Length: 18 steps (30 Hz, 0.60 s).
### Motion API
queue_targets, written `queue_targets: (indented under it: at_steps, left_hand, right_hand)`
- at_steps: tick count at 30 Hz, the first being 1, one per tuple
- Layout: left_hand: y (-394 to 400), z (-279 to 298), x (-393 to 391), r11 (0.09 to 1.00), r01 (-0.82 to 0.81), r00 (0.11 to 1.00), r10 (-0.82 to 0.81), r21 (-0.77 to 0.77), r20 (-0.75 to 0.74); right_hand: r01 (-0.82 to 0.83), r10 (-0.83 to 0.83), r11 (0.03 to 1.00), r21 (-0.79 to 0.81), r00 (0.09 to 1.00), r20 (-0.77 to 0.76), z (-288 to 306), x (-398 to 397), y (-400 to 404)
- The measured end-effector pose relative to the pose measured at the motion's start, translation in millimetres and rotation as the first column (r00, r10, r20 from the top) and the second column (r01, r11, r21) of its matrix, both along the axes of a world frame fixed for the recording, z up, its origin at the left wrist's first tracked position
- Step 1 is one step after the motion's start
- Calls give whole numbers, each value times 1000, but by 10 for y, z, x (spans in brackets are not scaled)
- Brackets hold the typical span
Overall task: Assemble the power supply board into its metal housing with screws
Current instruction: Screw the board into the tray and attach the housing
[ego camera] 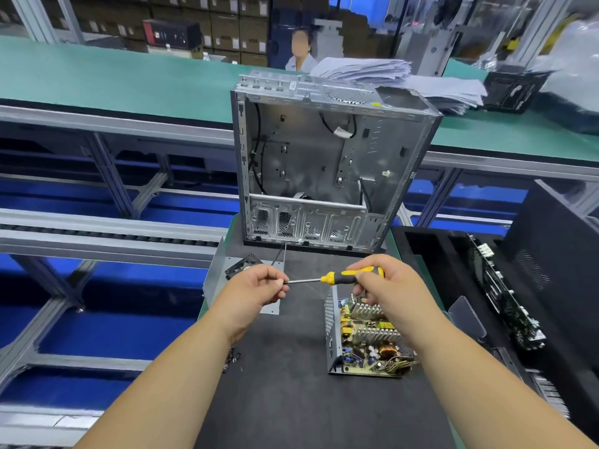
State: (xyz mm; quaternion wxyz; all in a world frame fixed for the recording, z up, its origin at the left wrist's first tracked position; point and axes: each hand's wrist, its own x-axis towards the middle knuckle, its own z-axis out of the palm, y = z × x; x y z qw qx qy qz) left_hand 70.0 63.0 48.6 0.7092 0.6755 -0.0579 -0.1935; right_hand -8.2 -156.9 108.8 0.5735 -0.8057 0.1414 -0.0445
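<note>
My right hand (385, 286) grips the yellow and black handle of a screwdriver (340, 277), held level above the black mat. My left hand (256, 290) pinches at the tip of its metal shaft; whether a screw sits between those fingers I cannot tell. Below my right hand lies the power supply board (372, 341) with heat sinks and a copper coil, seated in its perforated metal housing (331, 322). A few small dark screws (233, 356) lie on the mat beside my left forearm. A metal cover with a fan (241, 265) rests behind my left hand.
An open silver computer case (324, 163) stands upright at the mat's far end. A black tray with a circuit board (505, 296) sits to the right. Conveyor rails (97, 234) run at the left. A stack of papers (398, 76) lies on the green bench, with a person behind it.
</note>
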Motion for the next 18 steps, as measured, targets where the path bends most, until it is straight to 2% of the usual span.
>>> queue_targets:
  at_steps: [10, 18]
  left_hand:
    - [-393, 241, -173, 985, -126, 964, 92, 121, 250]
    - [-931, 359, -438, 917, -106, 927, -48, 383, 372]
  right_hand:
    - [-191, 189, 978, -86, 981, -39, 40, -169, -426]
    - [-303, 289, 935, -186, 952, -97, 33, -422, -1008]
